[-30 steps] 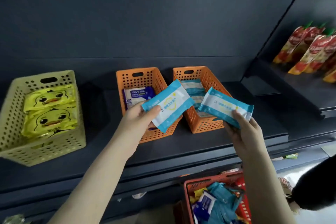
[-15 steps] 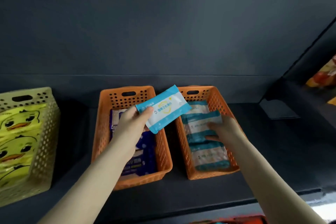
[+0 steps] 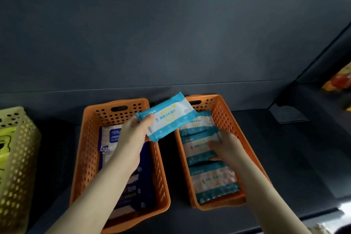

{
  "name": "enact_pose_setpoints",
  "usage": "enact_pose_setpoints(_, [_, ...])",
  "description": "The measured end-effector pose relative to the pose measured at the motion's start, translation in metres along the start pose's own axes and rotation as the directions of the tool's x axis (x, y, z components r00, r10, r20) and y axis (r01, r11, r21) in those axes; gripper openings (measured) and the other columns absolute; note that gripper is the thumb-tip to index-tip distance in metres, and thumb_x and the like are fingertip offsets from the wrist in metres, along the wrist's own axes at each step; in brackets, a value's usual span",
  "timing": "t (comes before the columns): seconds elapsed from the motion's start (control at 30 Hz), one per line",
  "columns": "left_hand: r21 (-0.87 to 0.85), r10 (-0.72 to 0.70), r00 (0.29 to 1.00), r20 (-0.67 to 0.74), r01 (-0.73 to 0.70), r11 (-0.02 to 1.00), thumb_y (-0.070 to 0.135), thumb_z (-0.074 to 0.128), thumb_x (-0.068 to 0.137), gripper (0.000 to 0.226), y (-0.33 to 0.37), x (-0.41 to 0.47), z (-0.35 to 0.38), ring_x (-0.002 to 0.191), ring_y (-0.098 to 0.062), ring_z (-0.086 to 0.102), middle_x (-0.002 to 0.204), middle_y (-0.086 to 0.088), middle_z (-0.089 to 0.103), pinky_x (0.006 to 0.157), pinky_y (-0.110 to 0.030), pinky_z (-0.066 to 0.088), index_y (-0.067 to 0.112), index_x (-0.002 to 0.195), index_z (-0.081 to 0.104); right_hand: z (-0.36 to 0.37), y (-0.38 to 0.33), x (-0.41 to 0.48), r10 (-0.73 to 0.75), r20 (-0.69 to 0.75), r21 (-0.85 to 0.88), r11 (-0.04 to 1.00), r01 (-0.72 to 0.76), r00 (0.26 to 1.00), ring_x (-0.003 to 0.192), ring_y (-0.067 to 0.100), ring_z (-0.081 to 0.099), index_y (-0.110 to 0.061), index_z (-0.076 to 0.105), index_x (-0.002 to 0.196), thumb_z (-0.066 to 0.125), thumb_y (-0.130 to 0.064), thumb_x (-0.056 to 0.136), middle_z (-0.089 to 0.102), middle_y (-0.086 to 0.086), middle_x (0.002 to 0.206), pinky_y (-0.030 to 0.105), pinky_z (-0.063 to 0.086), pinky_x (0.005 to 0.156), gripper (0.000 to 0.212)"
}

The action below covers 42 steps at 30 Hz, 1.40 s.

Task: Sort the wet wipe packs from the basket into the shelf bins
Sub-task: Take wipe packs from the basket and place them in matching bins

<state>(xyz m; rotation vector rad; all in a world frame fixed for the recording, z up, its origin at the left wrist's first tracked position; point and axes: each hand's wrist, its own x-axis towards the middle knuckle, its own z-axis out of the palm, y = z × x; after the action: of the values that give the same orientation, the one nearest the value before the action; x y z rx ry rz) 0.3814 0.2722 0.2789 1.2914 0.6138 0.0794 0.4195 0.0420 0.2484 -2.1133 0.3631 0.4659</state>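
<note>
The left hand (image 3: 131, 142) is raised over the gap between 2 orange bins. It pinches a light blue and white wipe pack (image 3: 171, 116) by the pack's 8 o'clock corner, thumb on the printed face and the other fingers curled behind. The pack is tilted, its long side running from 7 to 1 o'clock. It hangs in the air above the far rims of both bins and touches neither.

The left orange bin (image 3: 89, 148) sits on the dark shelf (image 3: 294, 157) at 7 o'clock of the view. It holds dark blue and white packs (image 3: 114, 137), one marked 75%, partly hidden by the left forearm.

The right orange bin (image 3: 222, 114) stands just beside it at 5 o'clock, the 2 bins apart by a narrow strip of shelf. Inside it, 3 light blue and white packs (image 3: 212, 182) lie overlapping in a row from near end to far end.

The right hand (image 3: 228, 148) reaches into this bin from 5 o'clock and rests on the middle pack. Its fingers point toward 9 o'clock across the pack, and the thumb lies along the pack's near edge. I cannot tell whether it pinches the pack or only lies on it.

At 9 o'clock a yellow bin (image 3: 20, 157) holds a yellow pack (image 3: 5, 146), cut off by the frame edge. At 3 o'clock, blurred red and yellow packets (image 3: 340, 80) sit on a neighbouring shelf.
</note>
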Motion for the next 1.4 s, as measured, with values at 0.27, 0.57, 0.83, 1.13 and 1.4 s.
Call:
enact_pose_setpoints(0.27, [0.013,-0.033,0.999,0.039,0.033,0.999,0.023,0.065,0.091,0.007,-0.003,0.001,-0.007,0.086,-0.011,0.072,0.088,0.005,0.076,0.09,-0.043,0.055,0.016,0.094,0.065,0.013,-0.003,-0.023,-0.335,-0.035,-0.748,0.633,0.198,0.942,0.134,0.028,0.034,-0.029,0.024,0.147,0.061,-0.052,0.086,0.023,0.002,0.15,0.043,0.044,0.098,0.075])
enact_pose_setpoints(0.57, [-0.014,-0.039,0.999,0.018,0.039,0.999,0.022,0.064,0.091,0.004,-0.006,0.001,-0.007,0.086,-0.01,0.072,0.089,0.007,0.076,0.084,-0.038,0.057,0.021,0.095,0.065,0.021,-0.002,-0.013,-0.245,0.089,-0.605,0.757,0.248,0.966,0.125,0.026,0.04,-0.031,0.036,0.135,0.066,-0.048,0.086,0.033,-0.001,0.139,0.039,0.045,0.097,0.06])
enact_pose_setpoints(0.83, [-0.04,-0.038,0.999,0.033,0.039,0.998,0.02,0.064,0.091,0.005,-0.001,-0.001,-0.004,0.083,-0.008,0.072,0.088,0.006,0.076,0.079,-0.034,0.057,0.019,0.096,0.064,0.021,0.002,-0.007,-0.24,0.107,-0.605,0.755,0.255,0.965,0.126,0.029,0.04,-0.03,0.036,0.132,0.068,-0.05,0.083,0.033,0.002,0.137,0.042,0.046,0.1,0.061])
enact_pose_setpoints(1.13, [0.17,-0.018,0.937,0.349,-0.044,0.984,0.018,0.059,0.094,0.013,0.009,-0.025,0.005,0.094,-0.015,0.07,0.097,0.003,0.075,0.079,-0.031,0.055,0.021,0.103,0.068,-0.025,-0.032,-0.031,-0.259,0.169,0.582,0.805,0.116,0.951,0.108,0.022,0.067,-0.023,0.062,0.123,0.062,-0.054,0.085,0.071,0.002,0.116,0.041,0.055,0.089,0.05])
enact_pose_setpoints(1.4, [0.607,0.294,0.774,0.561,-0.626,0.489,0.029,0.054,0.097,0.039,-0.011,-0.034,0.023,0.131,0.003,0.038,0.133,0.019,0.052,0.107,-0.019,0.033,0.033,0.136,0.049,-0.062,-0.014,-0.051,-0.415,-0.103,0.333,0.842,0.425,0.904,0.067,0.011,0.07,-0.02,0.065,0.104,0.068,-0.001,0.086,0.073,0.002,0.085,0.023,0.055,0.056,0.027])
